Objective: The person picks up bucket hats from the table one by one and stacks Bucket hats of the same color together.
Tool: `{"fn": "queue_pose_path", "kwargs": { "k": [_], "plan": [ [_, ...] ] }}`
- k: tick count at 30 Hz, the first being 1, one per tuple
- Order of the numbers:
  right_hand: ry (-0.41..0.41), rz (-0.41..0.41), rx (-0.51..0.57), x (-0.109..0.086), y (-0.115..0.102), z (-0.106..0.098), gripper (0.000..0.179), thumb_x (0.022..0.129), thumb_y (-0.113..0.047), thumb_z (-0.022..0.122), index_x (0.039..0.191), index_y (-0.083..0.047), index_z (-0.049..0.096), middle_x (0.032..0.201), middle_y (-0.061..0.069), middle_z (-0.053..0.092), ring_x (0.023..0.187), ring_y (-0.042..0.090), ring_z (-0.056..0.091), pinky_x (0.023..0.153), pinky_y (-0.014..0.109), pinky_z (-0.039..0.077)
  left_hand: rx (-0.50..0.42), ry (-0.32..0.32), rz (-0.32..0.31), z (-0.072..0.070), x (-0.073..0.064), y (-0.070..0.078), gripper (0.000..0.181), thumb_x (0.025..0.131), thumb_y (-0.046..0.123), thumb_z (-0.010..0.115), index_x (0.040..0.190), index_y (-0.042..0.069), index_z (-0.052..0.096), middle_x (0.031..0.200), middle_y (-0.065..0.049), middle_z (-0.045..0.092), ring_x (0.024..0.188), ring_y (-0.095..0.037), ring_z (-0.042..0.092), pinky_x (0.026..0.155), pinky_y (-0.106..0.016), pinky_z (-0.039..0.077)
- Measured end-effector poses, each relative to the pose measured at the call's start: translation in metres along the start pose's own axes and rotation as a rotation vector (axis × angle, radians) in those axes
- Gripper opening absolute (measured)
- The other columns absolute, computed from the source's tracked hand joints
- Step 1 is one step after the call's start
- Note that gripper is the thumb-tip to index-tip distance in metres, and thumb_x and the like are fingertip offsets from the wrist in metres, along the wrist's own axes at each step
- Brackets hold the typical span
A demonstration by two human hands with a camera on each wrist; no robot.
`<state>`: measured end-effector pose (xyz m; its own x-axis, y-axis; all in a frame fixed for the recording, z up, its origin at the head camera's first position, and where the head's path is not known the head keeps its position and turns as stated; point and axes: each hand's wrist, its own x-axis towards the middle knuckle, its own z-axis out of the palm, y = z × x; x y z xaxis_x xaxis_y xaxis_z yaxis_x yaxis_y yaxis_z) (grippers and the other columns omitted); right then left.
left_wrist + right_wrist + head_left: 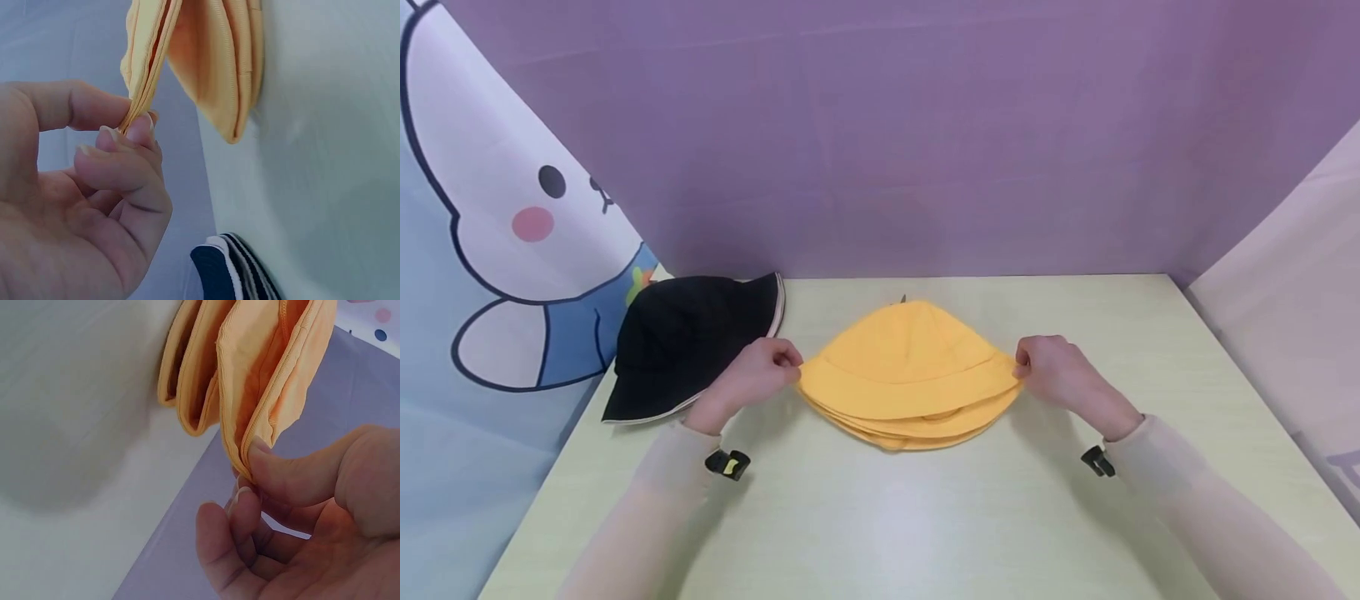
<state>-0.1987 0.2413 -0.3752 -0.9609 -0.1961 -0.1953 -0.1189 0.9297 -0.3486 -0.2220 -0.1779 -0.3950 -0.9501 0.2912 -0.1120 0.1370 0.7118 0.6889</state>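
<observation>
A flattened yellow bucket hat (910,350) is held by its two brim ends in the head view, close over more folded yellow hats (910,443). My left hand (758,372) pinches the left end of the brim between thumb and fingertips. At the opposite end, my right hand (1062,373) pinches the brim the same way. The left wrist view shows the pinched yellow brim (150,56) apart from the folded hats (219,75) beneath. In the right wrist view, the thumb presses the brim (250,425) against the fingers, beside the lower hats (190,387).
Black bucket hats (688,342) with pale brim edging lie folded at the table's back left, right behind my left wrist; their layered brims (231,269) show in the left wrist view. A purple cloth (925,150) hangs behind the pale table (895,517), with printed cloth at the left.
</observation>
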Motion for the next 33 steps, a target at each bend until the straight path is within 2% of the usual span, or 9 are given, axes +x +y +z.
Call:
{"fn": "queue_pose_path", "kwargs": {
  "k": [6,11,19,23,27,30,33],
  "plan": [
    [-0.015,-0.002,0.021,0.000,-0.002,0.003,0.007,0.095,-0.008,0.065,0.095,-0.001,0.065,0.085,0.009,0.062,0.073,0.025,0.055,0.066,0.036,0.047,0.003,0.010,0.008,0.004,0.002,-0.011,0.016,0.085,0.006,0.059,0.094,0.001,0.070,0.085,-0.007,0.063,0.076,-0.021,0.056,0.070,-0.033,0.045],
    [-0.034,0.015,0.021,0.002,0.000,0.012,0.007,0.095,-0.008,0.065,0.093,-0.001,0.064,0.084,0.009,0.061,0.072,0.024,0.054,0.065,0.035,0.046,-0.025,-0.004,0.019,0.016,0.008,-0.022,0.014,0.083,0.005,0.059,0.091,0.000,0.069,0.082,-0.006,0.063,0.073,-0.019,0.056,0.068,-0.032,0.046],
    [-0.033,0.037,0.023,0.005,0.003,0.028,0.008,0.094,-0.006,0.065,0.088,-0.002,0.063,0.077,0.007,0.059,0.067,0.022,0.053,0.061,0.033,0.044,-0.013,-0.022,-0.019,0.028,0.013,-0.031,0.012,0.083,0.007,0.061,0.090,0.001,0.068,0.080,-0.005,0.062,0.067,-0.018,0.056,0.064,-0.031,0.046],
    [-0.028,0.034,0.009,0.005,0.004,0.029,0.009,0.094,-0.007,0.064,0.086,-0.003,0.063,0.075,0.006,0.057,0.065,0.021,0.052,0.059,0.033,0.043,0.033,-0.031,-0.054,0.028,0.011,-0.025,0.011,0.084,0.010,0.061,0.090,0.002,0.066,0.081,-0.005,0.063,0.068,-0.019,0.056,0.062,-0.031,0.046],
    [-0.039,0.031,-0.021,0.005,0.003,0.027,0.011,0.095,-0.010,0.062,0.086,-0.003,0.064,0.077,0.006,0.058,0.067,0.022,0.052,0.060,0.034,0.044,0.139,-0.030,-0.084,0.027,0.005,-0.013,0.011,0.084,0.010,0.060,0.091,0.003,0.063,0.080,-0.006,0.062,0.069,-0.020,0.056,0.063,-0.032,0.045],
    [0.004,0.011,-0.075,0.002,0.000,0.024,0.011,0.094,-0.010,0.060,0.091,-0.001,0.067,0.083,0.008,0.059,0.072,0.024,0.054,0.062,0.036,0.046,0.255,0.010,-0.040,0.028,0.001,0.000,0.016,0.084,0.009,0.059,0.096,0.001,0.063,0.084,-0.009,0.061,0.072,-0.023,0.055,0.066,-0.037,0.046],
    [0.115,-0.047,-0.116,-0.002,-0.009,0.022,0.019,0.092,-0.008,0.059,0.103,0.004,0.069,0.093,0.013,0.061,0.081,0.028,0.057,0.064,0.041,0.051,0.329,0.059,0.022,0.034,-0.003,0.014,0.021,0.087,0.011,0.060,0.104,0.000,0.063,0.094,-0.011,0.056,0.082,-0.028,0.053,0.071,-0.041,0.047]
  ]
}}
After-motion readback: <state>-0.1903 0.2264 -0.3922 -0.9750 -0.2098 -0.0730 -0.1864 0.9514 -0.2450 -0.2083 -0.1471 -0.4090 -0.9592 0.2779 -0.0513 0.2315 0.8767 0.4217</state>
